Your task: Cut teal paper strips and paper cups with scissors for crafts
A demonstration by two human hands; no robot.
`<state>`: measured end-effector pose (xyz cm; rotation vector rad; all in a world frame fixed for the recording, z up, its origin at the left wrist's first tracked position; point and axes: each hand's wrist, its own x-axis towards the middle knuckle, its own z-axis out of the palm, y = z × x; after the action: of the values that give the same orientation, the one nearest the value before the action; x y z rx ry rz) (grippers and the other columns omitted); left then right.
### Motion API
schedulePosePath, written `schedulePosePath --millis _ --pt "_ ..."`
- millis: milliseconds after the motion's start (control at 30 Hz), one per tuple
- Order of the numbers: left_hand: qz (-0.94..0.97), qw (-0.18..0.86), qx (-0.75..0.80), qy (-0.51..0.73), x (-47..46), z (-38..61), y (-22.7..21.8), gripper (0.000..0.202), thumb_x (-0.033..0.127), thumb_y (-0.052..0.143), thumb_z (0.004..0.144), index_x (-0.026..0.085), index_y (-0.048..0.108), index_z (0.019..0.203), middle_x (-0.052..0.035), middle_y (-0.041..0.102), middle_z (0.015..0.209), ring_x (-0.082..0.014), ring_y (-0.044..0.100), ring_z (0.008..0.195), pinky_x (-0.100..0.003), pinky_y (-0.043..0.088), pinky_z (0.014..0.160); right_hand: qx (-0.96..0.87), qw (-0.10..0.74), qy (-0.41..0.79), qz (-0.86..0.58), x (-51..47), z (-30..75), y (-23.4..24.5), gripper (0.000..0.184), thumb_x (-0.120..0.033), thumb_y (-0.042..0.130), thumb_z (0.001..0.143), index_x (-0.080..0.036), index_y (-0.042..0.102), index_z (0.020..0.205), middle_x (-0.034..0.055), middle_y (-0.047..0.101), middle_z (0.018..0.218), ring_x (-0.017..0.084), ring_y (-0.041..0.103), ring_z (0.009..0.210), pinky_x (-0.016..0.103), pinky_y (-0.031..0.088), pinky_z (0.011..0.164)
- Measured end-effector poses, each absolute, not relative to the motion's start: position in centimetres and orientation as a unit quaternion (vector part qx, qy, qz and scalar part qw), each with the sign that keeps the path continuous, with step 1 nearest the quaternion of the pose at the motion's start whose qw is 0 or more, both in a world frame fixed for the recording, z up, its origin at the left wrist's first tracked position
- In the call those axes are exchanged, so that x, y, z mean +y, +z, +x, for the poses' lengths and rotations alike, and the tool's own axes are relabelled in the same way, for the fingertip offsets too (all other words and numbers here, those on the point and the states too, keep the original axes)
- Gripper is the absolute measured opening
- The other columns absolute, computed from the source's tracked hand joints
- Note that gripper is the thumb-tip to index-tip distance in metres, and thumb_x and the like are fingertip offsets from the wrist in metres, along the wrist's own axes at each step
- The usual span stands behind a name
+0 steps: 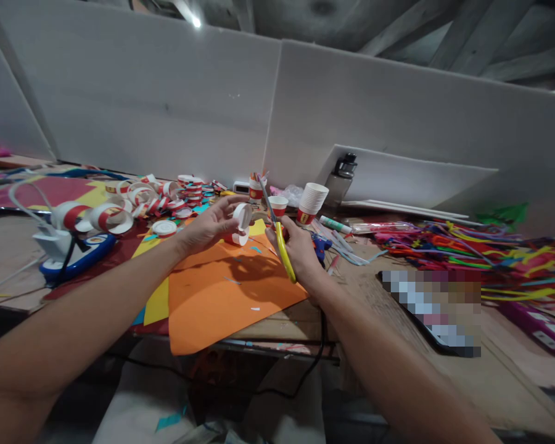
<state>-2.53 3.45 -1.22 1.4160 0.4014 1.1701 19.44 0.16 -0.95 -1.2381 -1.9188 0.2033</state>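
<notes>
My left hand (211,226) grips a cut piece of a red-and-white paper cup (240,225) above the orange paper sheet (226,290). My right hand (300,250) is closed on yellow-handled scissors (284,250), their blades pointing up toward the cup piece. Both hands hover over the table's middle.
Several cut cup rings (134,200) lie at the left with a glue gun stand (69,250). A stack of paper cups (312,202), a bottle (342,176), pens and bright paper strips (481,246) lie at the right. A dark tablet (425,308) rests near the right forearm.
</notes>
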Motion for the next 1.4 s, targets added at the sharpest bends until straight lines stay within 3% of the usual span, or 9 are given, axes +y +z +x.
schedulePosePath --millis 133,267,467,600,767,867,1100,1267,1400 --pt "0.623 0.563 0.182 0.511 3.7 -2.5 -1.5 0.056 0.018 0.083 0.068 0.023 0.062 0.120 -0.0071 0.064 0.117 -0.0174 0.062 0.103 -0.027 0.054 0.086 -0.761 0.412 0.091 -0.492 0.0 19.4 -0.8 0.026 -0.047 0.054 0.087 -0.021 0.056 0.089 -0.0031 0.048 0.065 0.013 0.041 0.059 0.025 0.031 0.057" --pt "0.620 0.563 0.179 0.515 3.5 -2.4 -1.3 0.057 0.013 0.083 0.065 0.022 0.062 0.117 -0.0075 0.064 0.118 -0.0175 0.063 0.104 -0.028 0.054 0.088 -0.765 0.405 0.114 -0.488 -0.5 19.2 -0.4 0.030 -0.049 0.052 0.088 -0.020 0.057 0.096 -0.0001 0.056 0.074 0.015 0.048 0.066 0.026 0.037 0.061" --pt "0.610 0.572 0.187 0.516 3.1 -2.4 -1.1 0.057 0.016 0.082 0.067 0.025 0.059 0.119 -0.0077 0.059 0.129 -0.0206 0.063 0.103 -0.036 0.060 0.081 -0.767 0.410 0.134 -0.475 -0.7 19.0 -0.4 0.035 -0.051 0.050 0.090 -0.020 0.056 0.106 0.0053 0.065 0.094 0.020 0.058 0.082 0.033 0.045 0.075" --pt "0.623 0.554 0.179 0.522 3.0 -2.2 -1.2 0.060 0.014 0.083 0.064 0.026 0.060 0.119 -0.0070 0.057 0.131 -0.0202 0.062 0.108 -0.032 0.059 0.084 -0.761 0.423 0.123 -0.475 -0.3 19.0 -0.7 0.036 -0.049 0.051 0.090 -0.021 0.055 0.112 0.0069 0.065 0.099 0.022 0.058 0.089 0.036 0.046 0.081" --pt "0.599 0.590 0.146 0.521 2.7 -1.9 -0.9 0.044 0.023 0.082 0.069 0.024 0.062 0.108 -0.0076 0.063 0.125 -0.0225 0.060 0.114 -0.041 0.054 0.095 -0.758 0.429 0.121 -0.477 -0.3 19.0 -0.8 0.036 -0.050 0.052 0.090 -0.020 0.055 0.109 0.0079 0.063 0.100 0.022 0.057 0.090 0.037 0.046 0.082" --pt "0.600 0.578 0.129 0.538 2.6 -1.9 -0.7 0.032 0.025 0.081 0.071 0.022 0.065 0.099 -0.0077 0.064 0.123 -0.0223 0.059 0.116 -0.041 0.050 0.099 -0.755 0.434 0.117 -0.478 -0.3 19.0 -0.9 0.038 -0.051 0.052 0.091 -0.018 0.055 0.110 0.0086 0.062 0.100 0.022 0.057 0.091 0.036 0.046 0.083" --pt "0.619 0.558 0.148 0.532 2.5 -2.0 -0.4 0.051 0.015 0.086 0.061 0.020 0.066 0.107 -0.0098 0.062 0.126 -0.0234 0.057 0.120 -0.037 0.043 0.107 -0.756 0.438 0.112 -0.474 -0.3 19.0 -1.0 0.037 -0.050 0.051 0.091 -0.019 0.054 0.111 0.0088 0.063 0.102 0.022 0.057 0.093 0.037 0.046 0.084" --pt "0.625 0.560 0.125 0.529 2.6 -2.0 -0.7 0.050 0.017 0.084 0.065 0.024 0.063 0.111 -0.0081 0.062 0.126 -0.0241 0.055 0.123 -0.040 0.045 0.105 -0.763 0.429 0.128 -0.466 -0.3 19.0 -1.0 0.038 -0.049 0.052 0.091 -0.018 0.054 0.112 0.0097 0.063 0.104 0.022 0.058 0.092 0.036 0.046 0.083" --pt "0.613 0.557 0.139 0.543 2.9 -2.1 -1.0 0.054 0.024 0.082 0.069 0.027 0.062 0.119 -0.0071 0.058 0.134 -0.0229 0.053 0.126 -0.037 0.047 0.104 -0.760 0.433 0.117 -0.471 -0.4 18.9 -0.9 0.041 -0.050 0.053 0.090 -0.019 0.053 0.117 0.0106 0.062 0.108 0.023 0.058 0.097 0.039 0.046 0.088"
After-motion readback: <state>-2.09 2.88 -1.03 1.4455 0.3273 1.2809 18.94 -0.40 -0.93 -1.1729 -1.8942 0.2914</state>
